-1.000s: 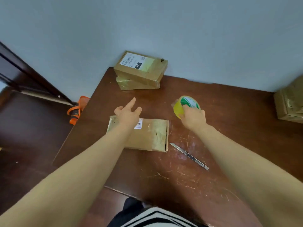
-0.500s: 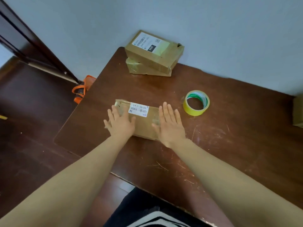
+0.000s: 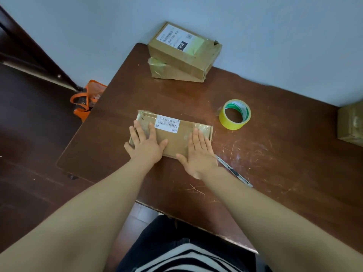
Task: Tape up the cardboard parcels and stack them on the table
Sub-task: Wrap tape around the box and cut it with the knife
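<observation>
both hands lie flat, palms down and fingers straight, on the flat cardboard parcel [image 3: 172, 141], grasping nothing. the left hand [image 3: 146, 144] covers its left end. the right hand [image 3: 198, 154] covers its right end, the heel of the palm past the near edge over the table [image 3: 275, 154]. the parcel is a thin rectangular slab of brown card with glossy, wrinkled clear tape across both ends. a white barcode label [image 3: 168, 124] sits just beyond the left fingertips.

beyond and to the right of the right hand lies a roll of yellow tape [image 3: 234, 114], a ring with a green-and-white core, hole upward. just right of the right wrist a slim metal utility knife [image 3: 236, 174] rests on the scratched dark-brown wood. far beyond the hands, against the wall, the upper box [image 3: 184, 50], bearing a white shipping label, sits askew on the lower box [image 3: 163, 70], which is shiny with tape. well right of the right hand another taped box [image 3: 350, 124] is cut off by the frame edge. left of the left hand, on the floor, sits an orange bag [image 3: 84, 101].
</observation>
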